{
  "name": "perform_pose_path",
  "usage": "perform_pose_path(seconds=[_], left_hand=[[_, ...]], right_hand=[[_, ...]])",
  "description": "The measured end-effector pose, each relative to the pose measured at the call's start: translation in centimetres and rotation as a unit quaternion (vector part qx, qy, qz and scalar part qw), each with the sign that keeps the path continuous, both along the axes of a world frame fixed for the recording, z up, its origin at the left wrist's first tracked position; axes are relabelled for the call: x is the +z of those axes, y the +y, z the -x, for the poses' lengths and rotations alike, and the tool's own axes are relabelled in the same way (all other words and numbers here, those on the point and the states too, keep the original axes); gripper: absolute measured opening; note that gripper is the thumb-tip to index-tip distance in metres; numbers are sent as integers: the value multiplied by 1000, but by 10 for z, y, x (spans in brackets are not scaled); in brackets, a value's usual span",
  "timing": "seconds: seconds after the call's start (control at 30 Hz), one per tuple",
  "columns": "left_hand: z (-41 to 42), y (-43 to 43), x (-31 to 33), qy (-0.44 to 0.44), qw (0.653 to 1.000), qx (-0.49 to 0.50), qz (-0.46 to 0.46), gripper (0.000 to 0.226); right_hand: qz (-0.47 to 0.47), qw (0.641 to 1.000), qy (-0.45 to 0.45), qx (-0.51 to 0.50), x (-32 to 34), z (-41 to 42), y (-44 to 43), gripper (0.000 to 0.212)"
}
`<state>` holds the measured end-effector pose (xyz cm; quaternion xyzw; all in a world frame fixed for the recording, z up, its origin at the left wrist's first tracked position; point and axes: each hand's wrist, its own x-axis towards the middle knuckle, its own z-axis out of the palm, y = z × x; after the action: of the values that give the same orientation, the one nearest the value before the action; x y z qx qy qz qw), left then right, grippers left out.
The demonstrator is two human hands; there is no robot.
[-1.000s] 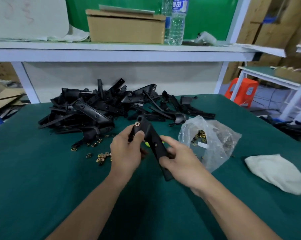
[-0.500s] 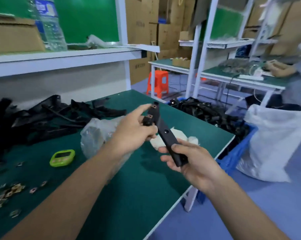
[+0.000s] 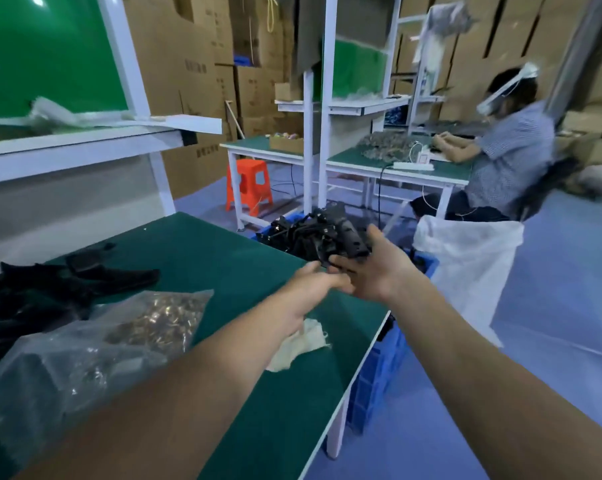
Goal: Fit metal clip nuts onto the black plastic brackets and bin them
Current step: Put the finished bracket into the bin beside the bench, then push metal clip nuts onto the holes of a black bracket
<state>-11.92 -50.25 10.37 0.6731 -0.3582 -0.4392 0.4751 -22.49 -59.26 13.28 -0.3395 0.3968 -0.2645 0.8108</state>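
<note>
My right hand (image 3: pixel 379 268) is stretched out past the table's right edge, over a blue bin (image 3: pixel 379 372) piled with black brackets (image 3: pixel 292 233). One black plastic bracket (image 3: pixel 348 233) lies across its straight fingers, with the thumb lifted clear of it. My left hand (image 3: pixel 313 284) hovers just left of the right hand with relaxed fingers and holds nothing. A clear bag of brass-coloured clip nuts (image 3: pixel 154 320) lies on the green table (image 3: pixel 223 265). Unfitted brackets (image 3: pixel 67 282) are heaped at the table's left.
A white cloth (image 3: pixel 299 344) lies under my left forearm near the table edge. A white sack (image 3: pixel 472 258) stands behind the bin. Another person (image 3: pixel 511 150) sits at a bench beyond, past an orange stool (image 3: pixel 249 185).
My view swung right, from the table to the bin. The right hand carried the bracket out over the bin, and the left hand let go of its top end.
</note>
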Motion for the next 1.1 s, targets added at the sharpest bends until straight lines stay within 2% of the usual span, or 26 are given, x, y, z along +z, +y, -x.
perform_pose_path(seconds=[0.07, 0.13, 0.17, 0.27, 0.33, 0.4, 0.5, 0.6, 0.7, 0.77, 0.83, 0.9, 0.97, 1.03, 1.1], left_hand=[[-18, 0, 2, -48, 997, 20, -48, 81], [-34, 8, 5, -66, 996, 43, -37, 78], [-40, 13, 7, -76, 995, 53, -26, 72], [-48, 35, 11, -150, 987, 61, -9, 41], [-53, 59, 12, -279, 959, 35, -26, 30], [-59, 87, 16, -388, 921, 15, -32, 28], [-69, 127, 30, -459, 887, 54, -16, 33], [-86, 167, 48, -439, 889, 128, 15, 45], [-110, 230, 60, -398, 898, 164, 88, 51], [-130, 287, 64, -329, 905, 231, 142, 56], [-153, 347, 61, -267, 901, 306, 155, 56], [-170, 404, 50, -283, 876, 372, 117, 46], [-180, 450, 36, -263, 853, 442, 92, 36], [-189, 479, 16, -251, 835, 485, 68, 31], [-198, 498, -10, -280, 823, 494, -10, 31]], right_hand=[[32, 995, 74, 54, -6, -25, -14, 80], [95, 982, 146, 79, -27, -49, -3, 69], [119, 978, 149, 80, -38, -61, 8, 58], [143, 982, 112, 62, -56, -82, 46, 34], [161, 981, 82, 70, -58, -84, 67, 31], [186, 976, 58, 92, -53, -83, 85, 33], [221, 967, 25, 122, -39, -92, 118, 33], [231, 955, -36, 183, -15, -112, 162, 20], [211, 928, -85, 294, 4, -130, 207, 19], [213, 902, -94, 362, 9, -142, 233, 17], [202, 886, -104, 403, 10, -156, 257, 18], [164, 878, -111, 436, 11, -176, 279, 20], [90, 882, -112, 449, 8, -202, 298, 23], [30, 900, -95, 423, 4, -233, 314, 21], [37, 918, -57, 390, -7, -266, 330, 18]])
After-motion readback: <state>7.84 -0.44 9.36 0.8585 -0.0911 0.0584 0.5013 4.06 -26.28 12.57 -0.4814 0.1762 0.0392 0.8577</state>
